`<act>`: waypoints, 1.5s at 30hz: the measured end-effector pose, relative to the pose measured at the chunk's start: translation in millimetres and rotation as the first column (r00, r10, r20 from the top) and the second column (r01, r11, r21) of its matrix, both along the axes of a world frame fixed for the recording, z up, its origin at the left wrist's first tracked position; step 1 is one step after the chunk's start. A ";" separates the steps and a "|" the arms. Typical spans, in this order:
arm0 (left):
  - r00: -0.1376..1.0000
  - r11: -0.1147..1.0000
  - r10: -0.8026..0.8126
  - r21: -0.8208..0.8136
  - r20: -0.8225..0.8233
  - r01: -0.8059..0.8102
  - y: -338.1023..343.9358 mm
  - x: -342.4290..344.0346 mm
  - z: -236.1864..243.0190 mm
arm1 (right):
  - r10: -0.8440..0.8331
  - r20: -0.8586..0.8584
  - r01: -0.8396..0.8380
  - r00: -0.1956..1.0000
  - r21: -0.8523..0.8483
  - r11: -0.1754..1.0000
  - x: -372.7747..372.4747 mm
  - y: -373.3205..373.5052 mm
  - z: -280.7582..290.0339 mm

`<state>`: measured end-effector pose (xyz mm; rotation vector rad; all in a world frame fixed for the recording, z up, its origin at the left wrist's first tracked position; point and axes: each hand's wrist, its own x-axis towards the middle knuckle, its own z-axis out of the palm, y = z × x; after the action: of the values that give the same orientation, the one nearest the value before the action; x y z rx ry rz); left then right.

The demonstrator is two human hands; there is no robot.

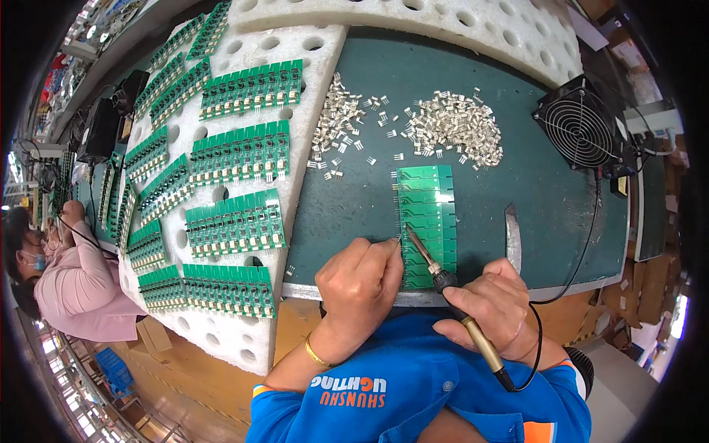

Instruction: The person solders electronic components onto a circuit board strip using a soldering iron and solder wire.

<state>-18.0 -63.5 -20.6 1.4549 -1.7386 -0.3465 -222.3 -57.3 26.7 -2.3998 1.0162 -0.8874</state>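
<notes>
A green circuit board panel [436, 221] lies face down on the dark green bench mat [347, 199], with pins along its left edge. My left hand [358, 284] is closed at that edge, pinching what looks like thin solder wire. My right hand [487, 303] grips a soldering iron [473, 328], whose tip reaches the board near the left pins. Beyond the board lie two loose piles of small white connectors [454, 125]. A flat metal blade [513, 236] lies to the board's right.
A white foam tray [244, 343] holds several populated boards at left; another foam slab [487, 22] is at the back. A black fan [580, 125] stands at back right, near a cable. A co-worker in pink [85, 288] sits far left.
</notes>
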 end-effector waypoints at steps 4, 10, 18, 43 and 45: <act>1.000 1.000 -0.005 -0.012 0.000 0.005 -1.0 -0.1 -1.3 | 0.001 -0.008 -0.001 1.000 -0.003 1.000 0.0 0.9 0.7; 1.000 1.000 0.001 -0.010 0.000 -0.001 -1.3 -0.5 -2.3 | 0.014 -0.025 -0.014 1.000 -0.004 1.000 0.7 0.7 2.9; 1.000 1.000 0.000 -0.009 -0.004 0.000 -1.8 -1.1 -2.8 | 0.026 -0.044 -0.025 0.999 0.005 1.000 0.1 2.1 3.8; 0.948 0.974 0.090 0.227 -0.305 -0.019 14.3 11.4 12.5 | 0.014 0.074 -0.014 0.997 -0.006 1.000 -15.7 4.6 0.3; 0.963 0.974 0.071 0.226 -0.260 -0.011 14.0 10.7 15.0 | 0.004 0.086 -0.004 0.996 -0.002 1.000 -16.0 5.7 -0.8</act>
<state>-7.4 -49.6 -5.6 1.5203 -1.4869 -0.7012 -238.3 -51.6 25.9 -2.3425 0.9785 -0.9819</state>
